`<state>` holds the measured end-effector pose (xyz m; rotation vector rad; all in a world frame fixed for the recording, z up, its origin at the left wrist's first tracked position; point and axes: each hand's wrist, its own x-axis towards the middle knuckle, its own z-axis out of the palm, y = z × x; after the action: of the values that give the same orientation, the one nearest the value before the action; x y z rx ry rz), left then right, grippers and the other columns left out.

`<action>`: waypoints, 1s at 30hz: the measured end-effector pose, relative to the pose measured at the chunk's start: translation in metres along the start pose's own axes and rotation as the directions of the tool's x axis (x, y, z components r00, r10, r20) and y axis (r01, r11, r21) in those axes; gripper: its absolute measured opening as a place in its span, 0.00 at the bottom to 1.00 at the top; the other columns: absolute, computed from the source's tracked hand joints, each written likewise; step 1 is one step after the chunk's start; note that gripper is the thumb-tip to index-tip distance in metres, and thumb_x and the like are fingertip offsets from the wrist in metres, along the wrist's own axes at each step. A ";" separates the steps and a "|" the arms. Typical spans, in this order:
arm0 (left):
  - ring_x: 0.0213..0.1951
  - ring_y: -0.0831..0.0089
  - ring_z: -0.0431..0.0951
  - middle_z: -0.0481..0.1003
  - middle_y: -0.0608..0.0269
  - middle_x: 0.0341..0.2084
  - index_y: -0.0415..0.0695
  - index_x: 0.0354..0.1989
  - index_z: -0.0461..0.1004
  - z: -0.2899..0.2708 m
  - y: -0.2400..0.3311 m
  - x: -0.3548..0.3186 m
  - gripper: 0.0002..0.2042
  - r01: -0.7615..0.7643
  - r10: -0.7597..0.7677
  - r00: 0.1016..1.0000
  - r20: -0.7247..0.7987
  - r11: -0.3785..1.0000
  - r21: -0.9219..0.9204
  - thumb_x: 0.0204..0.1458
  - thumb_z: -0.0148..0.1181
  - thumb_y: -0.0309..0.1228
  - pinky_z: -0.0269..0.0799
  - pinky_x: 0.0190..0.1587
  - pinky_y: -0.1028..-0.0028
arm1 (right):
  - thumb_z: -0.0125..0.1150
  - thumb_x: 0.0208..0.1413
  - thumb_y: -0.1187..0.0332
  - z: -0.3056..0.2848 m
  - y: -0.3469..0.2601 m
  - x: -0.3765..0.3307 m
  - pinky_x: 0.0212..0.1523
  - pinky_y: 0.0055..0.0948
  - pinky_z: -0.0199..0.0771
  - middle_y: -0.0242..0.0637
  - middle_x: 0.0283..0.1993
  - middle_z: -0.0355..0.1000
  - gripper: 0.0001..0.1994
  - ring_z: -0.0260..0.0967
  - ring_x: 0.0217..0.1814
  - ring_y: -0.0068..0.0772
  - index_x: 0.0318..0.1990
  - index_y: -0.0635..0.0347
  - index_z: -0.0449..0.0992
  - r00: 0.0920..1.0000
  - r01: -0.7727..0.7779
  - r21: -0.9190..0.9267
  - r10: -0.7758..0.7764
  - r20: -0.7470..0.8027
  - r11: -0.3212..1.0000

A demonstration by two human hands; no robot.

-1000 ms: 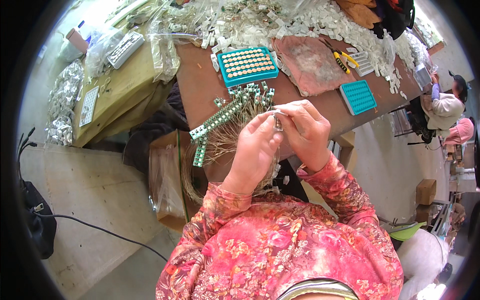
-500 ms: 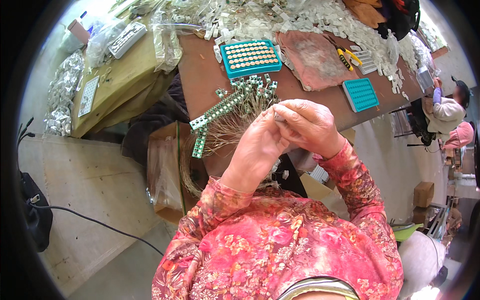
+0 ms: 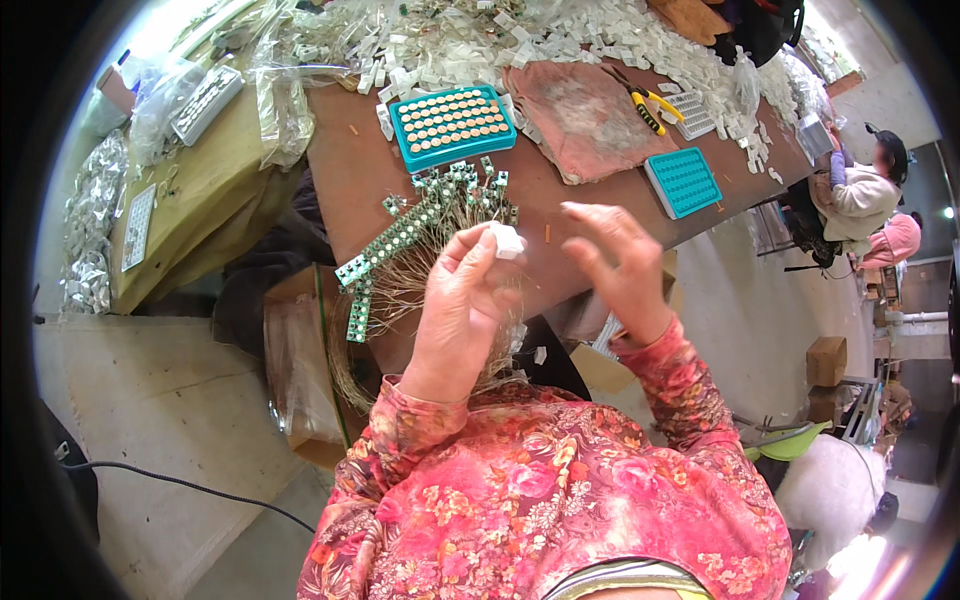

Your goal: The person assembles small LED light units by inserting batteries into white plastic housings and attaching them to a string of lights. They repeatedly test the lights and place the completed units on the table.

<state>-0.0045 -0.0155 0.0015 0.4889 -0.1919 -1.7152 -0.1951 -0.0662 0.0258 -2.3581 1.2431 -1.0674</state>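
My left hand (image 3: 463, 300) pinches a small white plastic piece (image 3: 507, 241) between thumb and fingertips above the table. Apart from it, to the right, my right hand (image 3: 625, 262) has its fingers spread and nothing visible in them; it is slightly blurred. Behind my left hand lies a bundle of small green circuit boards (image 3: 410, 232) with long thin wires (image 3: 400, 285) trailing toward me. A teal tray (image 3: 455, 155) filled with rows of round coin-like discs sits just beyond the boards. Farther right is another teal tray (image 3: 685, 183) with small hollows.
A pink cloth (image 3: 585, 125) lies mid-table, with yellow-handled pliers (image 3: 650, 108) at its right. Many white plastic pieces (image 3: 440, 45) are heaped along the far side. A cardboard box (image 3: 310, 360) stands below the table's left edge. Another person (image 3: 865, 190) sits at the far right.
My hands have come apart: the right moved away and spread its fingers, while the left keeps the white piece, now plainly visible. The whole view has shifted slightly.
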 end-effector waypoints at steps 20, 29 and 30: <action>0.46 0.67 0.78 0.75 0.58 0.43 0.41 0.48 0.68 -0.006 0.003 0.007 0.09 -0.149 0.146 0.984 0.100 0.989 0.024 0.61 0.52 0.27 0.75 0.42 0.77 | 0.59 0.50 0.74 0.001 0.115 0.074 0.38 0.35 0.73 0.42 0.35 0.74 0.05 0.74 0.37 0.42 0.35 0.59 0.76 0.962 0.222 -0.231 -0.175 0.210 0.947; 0.46 0.67 0.77 0.75 0.56 0.42 0.40 0.47 0.68 -0.001 0.003 0.008 0.08 -0.186 0.175 0.981 0.083 0.971 0.152 0.61 0.51 0.25 0.75 0.45 0.75 | 0.57 0.56 0.76 -0.010 0.043 0.060 0.39 0.20 0.74 0.31 0.32 0.75 0.07 0.73 0.35 0.19 0.40 0.69 0.75 0.889 -0.458 0.638 0.305 0.342 0.619; 0.46 0.67 0.77 0.75 0.57 0.42 0.40 0.47 0.68 -0.001 0.003 0.008 0.08 -0.179 0.168 0.983 0.071 0.967 0.183 0.61 0.51 0.26 0.75 0.46 0.75 | 0.58 0.56 0.76 -0.010 0.035 0.058 0.39 0.21 0.74 0.35 0.33 0.76 0.08 0.74 0.35 0.21 0.42 0.69 0.74 0.894 -0.446 0.636 0.283 0.347 0.630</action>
<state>-0.0029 -0.0241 -0.0003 0.5487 -0.4282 -1.5466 -0.2026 -0.1324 0.0424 -1.4934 0.9368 -0.8947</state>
